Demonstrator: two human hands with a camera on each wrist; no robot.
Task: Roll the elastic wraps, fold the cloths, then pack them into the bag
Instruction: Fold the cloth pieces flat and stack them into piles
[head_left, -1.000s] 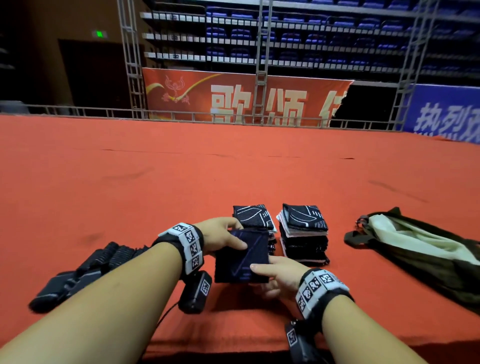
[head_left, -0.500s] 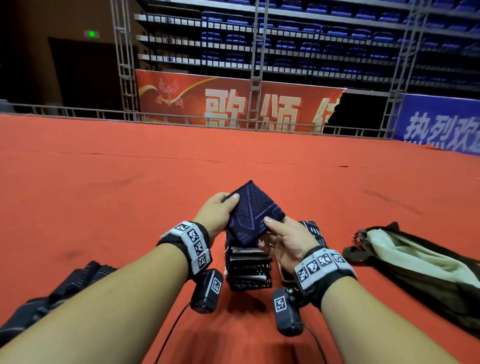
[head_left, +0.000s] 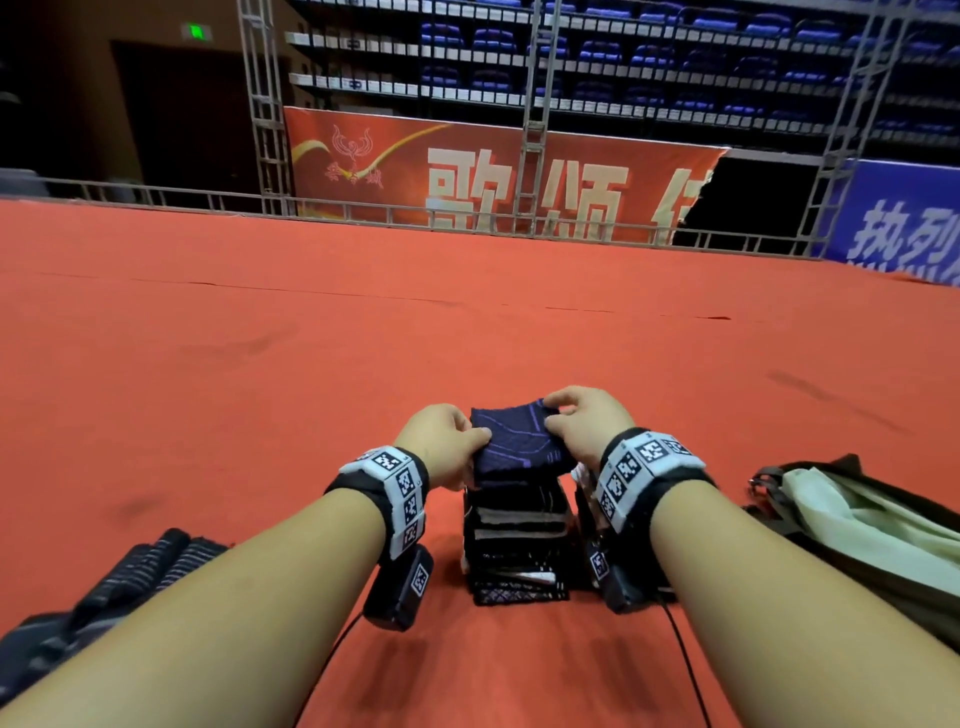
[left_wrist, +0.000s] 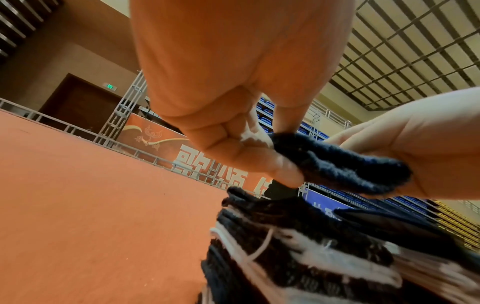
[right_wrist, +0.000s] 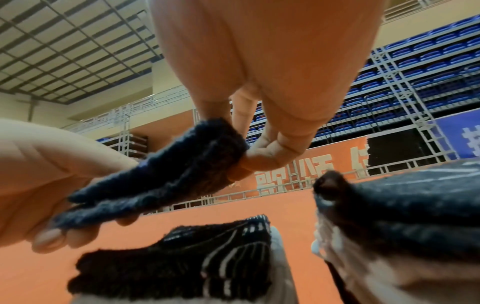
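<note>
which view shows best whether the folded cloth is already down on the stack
The left wrist view. It looks along the folded cloth edge-on, with open background between it and the stack below, so it is not yet down. The right wrist view shows a similar gap. The head view looks from above, hiding any gap.

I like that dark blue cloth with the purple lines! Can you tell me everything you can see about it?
The folded cloth is dark navy with thin purple lines and looks soft and knitted. It is folded into a small square of several layers. The left hand pinches its left edge and the right hand pinches its right edge. It is held roughly flat just above the left stack of folded cloths, not yet resting on it in the wrist views.
</note>
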